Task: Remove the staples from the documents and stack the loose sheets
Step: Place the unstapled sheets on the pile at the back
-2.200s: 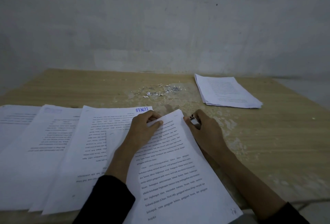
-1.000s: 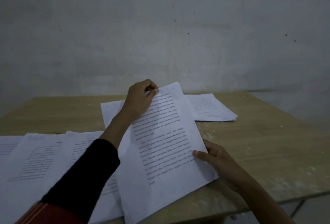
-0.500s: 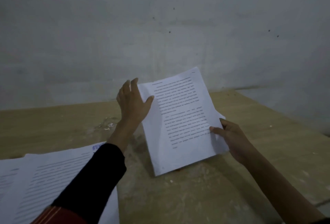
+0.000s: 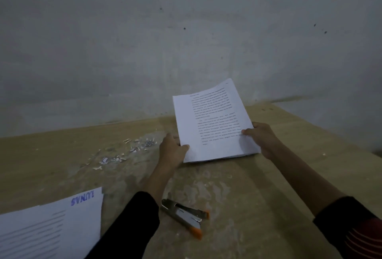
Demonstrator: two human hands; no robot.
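Nearest to me, at the lower left, a document (image 4: pixel 53 229) is lying flat on the bench (image 4: pixel 258 196), its far corner carrying a blue stamp reading LUNAS upside down from where I am looking. Just right of my left sleeve (image 4: pixel 128 227), the staple remover (image 4: pixel 186 216) is lying on the bare wood, its metal jaws pointing left and its orange-tipped handles spreading toward me and to the right. Farther out, my left hand (image 4: pixel 172 151) is gripping the near left corner of the sheets (image 4: pixel 213 122), thumb on top and fingers underneath. My right hand (image 4: pixel 261 138) is gripping their right edge in the same way, thumb pressing on the printed face. Between the two hands I am holding the sheets as one squared bundle, its near edge resting on or just above the bench, I cannot tell which, and its far edge tilting up toward the wall (image 4: pixel 186 41). To the left of my left hand, pulled staples (image 4: pixel 126 151) are lying scattered with paper scraps across the wood. Behind everything the grey wall is rising from the bench's far edge.
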